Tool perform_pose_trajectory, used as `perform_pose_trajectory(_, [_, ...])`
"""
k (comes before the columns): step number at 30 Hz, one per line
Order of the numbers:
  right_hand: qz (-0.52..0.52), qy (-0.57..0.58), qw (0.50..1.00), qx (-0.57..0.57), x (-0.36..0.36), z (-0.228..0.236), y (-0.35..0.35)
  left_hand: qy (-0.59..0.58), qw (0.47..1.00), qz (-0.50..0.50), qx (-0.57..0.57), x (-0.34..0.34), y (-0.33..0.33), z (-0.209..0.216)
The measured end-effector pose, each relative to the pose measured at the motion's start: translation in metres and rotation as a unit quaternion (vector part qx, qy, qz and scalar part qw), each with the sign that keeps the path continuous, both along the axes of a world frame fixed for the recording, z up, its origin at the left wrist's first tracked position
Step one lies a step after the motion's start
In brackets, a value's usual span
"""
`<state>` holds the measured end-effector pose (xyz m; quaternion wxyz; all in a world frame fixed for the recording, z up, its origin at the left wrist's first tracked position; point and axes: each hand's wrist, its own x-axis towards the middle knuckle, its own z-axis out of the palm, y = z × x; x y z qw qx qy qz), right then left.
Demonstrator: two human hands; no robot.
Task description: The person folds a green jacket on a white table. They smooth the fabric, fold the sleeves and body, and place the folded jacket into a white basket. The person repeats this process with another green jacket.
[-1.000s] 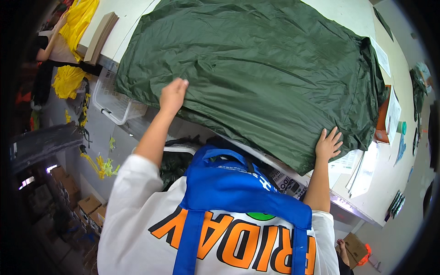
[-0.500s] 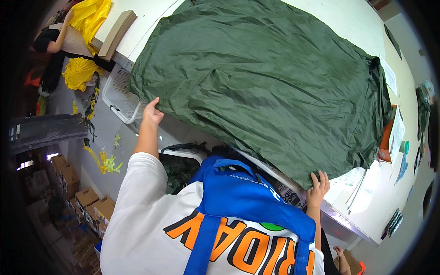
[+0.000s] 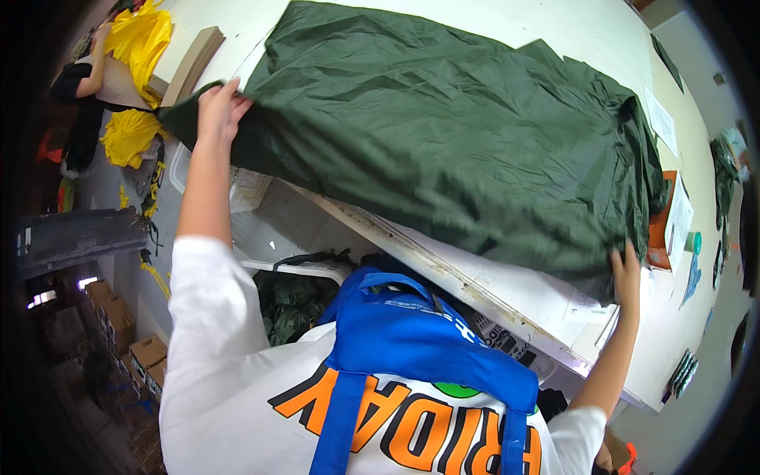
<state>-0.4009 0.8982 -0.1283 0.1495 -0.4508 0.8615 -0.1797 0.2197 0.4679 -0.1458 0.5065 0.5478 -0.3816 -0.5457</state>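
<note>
Green sheet (image 3: 443,134) shifted away from the white bin (image 3: 326,270) of dark cloth (image 3: 297,301).

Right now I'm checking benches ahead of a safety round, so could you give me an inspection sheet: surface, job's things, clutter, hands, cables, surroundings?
Surface: white table, brown marks along its near edge.
Job's things: large dark green fabric, wrinkled, its left part reaching past the table edge.
Clutter: flat cardboard strips at the left; orange box and paper sheet at the right.
Hands: left hand grips the fabric's near left edge; right hand pinches near its near right corner, slightly blurred.
Cables: nothing seen that is clearly a cable.
Surroundings: co-worker beside yellow fabric, upper left; cardboard boxes, lower left.
</note>
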Motion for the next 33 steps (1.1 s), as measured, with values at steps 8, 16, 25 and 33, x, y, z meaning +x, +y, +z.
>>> perform_pose_trajectory(8, [-0.030, 0.228, 0.973, 0.011, -0.029, -0.103, -0.092, -0.566, 0.643, -0.402, -0.324, -0.218, 0.100, -0.059])
perform_pose_trajectory(16, [-0.166, 0.181, 0.968, -0.058, -0.057, -0.113, 0.123, -0.642, 0.607, -0.401, -0.242, -0.221, 0.122, -0.129])
perform_pose_trajectory(25, [-0.086, 0.093, 0.989, 0.073, -0.099, -0.006, 0.159, -0.660, 0.557, -0.433, -0.259, -0.220, 0.116, -0.112])
perform_pose_trajectory(33, [-0.113, 0.137, 0.980, 0.088, -0.053, -0.043, 0.139, -0.589, 0.548, -0.525, -0.277, -0.231, 0.179, -0.097])
